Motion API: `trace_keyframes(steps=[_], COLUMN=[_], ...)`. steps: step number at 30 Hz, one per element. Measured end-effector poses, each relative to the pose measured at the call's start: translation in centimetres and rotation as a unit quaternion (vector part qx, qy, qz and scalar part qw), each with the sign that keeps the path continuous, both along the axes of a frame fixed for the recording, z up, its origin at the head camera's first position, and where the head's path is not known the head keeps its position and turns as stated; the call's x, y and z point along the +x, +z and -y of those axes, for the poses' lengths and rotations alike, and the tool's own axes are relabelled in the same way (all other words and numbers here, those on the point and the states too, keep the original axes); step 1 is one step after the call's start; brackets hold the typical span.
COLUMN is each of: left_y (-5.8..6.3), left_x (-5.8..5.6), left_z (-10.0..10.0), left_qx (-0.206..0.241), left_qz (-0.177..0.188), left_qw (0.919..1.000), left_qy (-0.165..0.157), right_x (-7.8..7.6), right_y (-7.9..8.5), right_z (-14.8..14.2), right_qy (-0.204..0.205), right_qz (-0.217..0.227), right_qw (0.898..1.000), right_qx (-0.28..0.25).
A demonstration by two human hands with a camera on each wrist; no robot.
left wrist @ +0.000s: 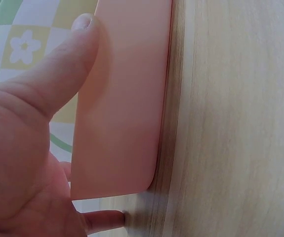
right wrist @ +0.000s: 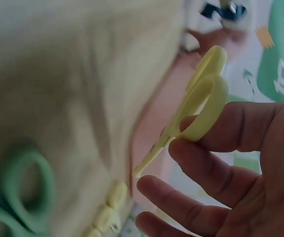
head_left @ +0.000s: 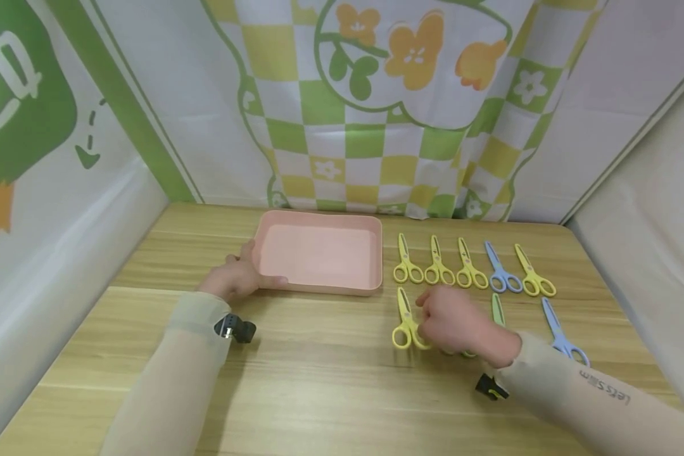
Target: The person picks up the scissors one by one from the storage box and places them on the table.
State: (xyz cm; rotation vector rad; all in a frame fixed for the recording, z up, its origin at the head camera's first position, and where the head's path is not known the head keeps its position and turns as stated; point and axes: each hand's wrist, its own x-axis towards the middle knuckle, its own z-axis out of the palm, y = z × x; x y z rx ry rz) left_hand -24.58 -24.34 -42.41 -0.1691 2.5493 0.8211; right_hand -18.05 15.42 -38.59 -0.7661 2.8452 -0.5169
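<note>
My left hand (head_left: 235, 277) rests spread at the near left corner of a pink tray (head_left: 319, 290). Its straight thumb lies along the tray's front wall in the left wrist view, while the fingers reach past the left side. With the fingertips of my right hand (head_left: 456, 322) I pinch yellow scissors (right wrist: 196, 106) by a handle loop. In the head view these scissors stand with blades pointing away from me, just left of the hand. Green scissors (head_left: 497, 310) are partly hidden behind the right hand and wrist.
A back row holds several yellow scissors (head_left: 436, 263) and blue scissors (head_left: 501, 272), right of the tray. More blue scissors (head_left: 561, 332) lie beside my right forearm. Fabric walls (head_left: 342, 145) close off the wooden table (head_left: 319, 380) at the back and sides.
</note>
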Motion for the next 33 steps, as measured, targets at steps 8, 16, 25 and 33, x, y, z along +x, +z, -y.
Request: trace_keyframes(steps=[8,16,25,33], left_y=[-0.5,-0.4,-0.3,-0.8], left_x=[-0.4,-0.3,-0.2,-0.6], left_z=[0.2,0.0,0.1,0.2], left_qx=[0.011,0.019,0.014,0.023], left_qz=[-0.001,0.004,-0.001,-0.001], left_qw=[0.9999,0.9998,0.9999,0.9997], left_qy=[0.005,0.007,0.007,0.008], right_x=[1.6,1.6,2.5,3.0], right_y=[-2.2,-3.1,-3.3,-3.9], right_z=[0.8,1.1,1.6,1.9], right_qy=[0.011,-0.019,0.039,0.066], right_qz=[-0.072,-0.079,-0.153,-0.146], right_qw=[0.994,0.989,0.977,0.977], right_qx=[0.085,0.125,0.142,0.139])
